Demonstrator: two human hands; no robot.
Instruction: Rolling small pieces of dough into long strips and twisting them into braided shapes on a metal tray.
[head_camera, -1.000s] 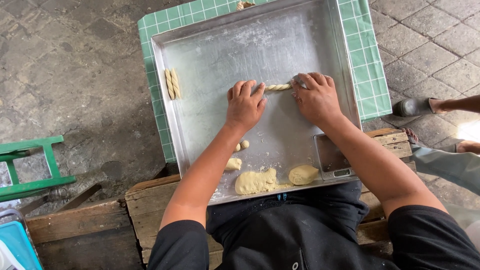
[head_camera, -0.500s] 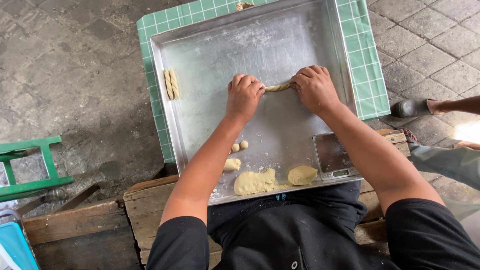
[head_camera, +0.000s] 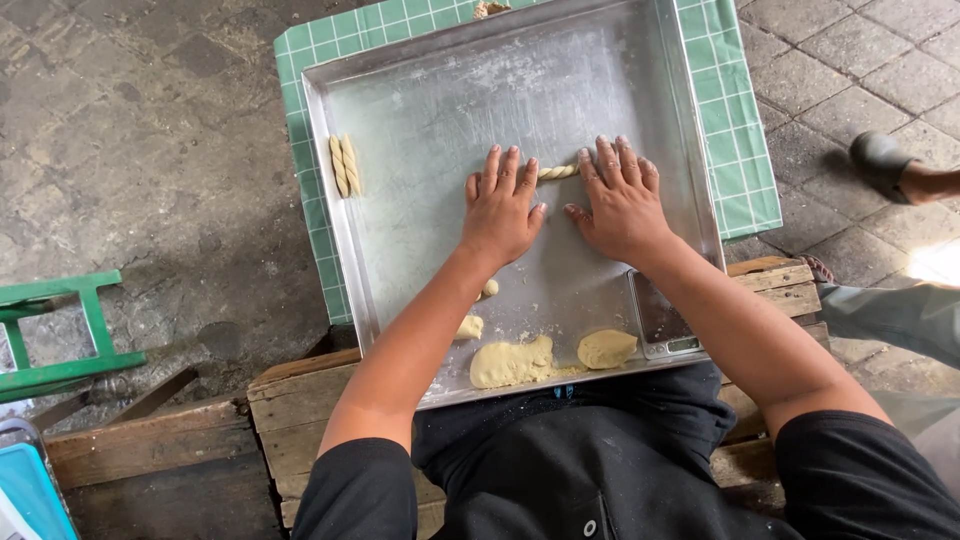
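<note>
Both hands are lying flat, palms down, in the middle of the frame on a large metal tray (head_camera: 430, 110). The left hand (head_camera: 500, 205) and the right hand (head_camera: 622, 200) are pressing on the two ends of a twisted dough rope (head_camera: 557, 172), whose short middle stretch is showing between them; the fingers of both hands are lying straight and slightly apart, clamped on nothing. Two finished dough twists (head_camera: 345, 165) are lying side by side near the tray's left rim. Toward the lower edge of the tray are sitting a flat dough lump (head_camera: 510, 362), a rounder dough piece (head_camera: 606, 348) and a small digital scale (head_camera: 662, 325) (partly hidden by the right forearm). A green checked cloth (head_camera: 735, 150) is showing under the tray.
</note>
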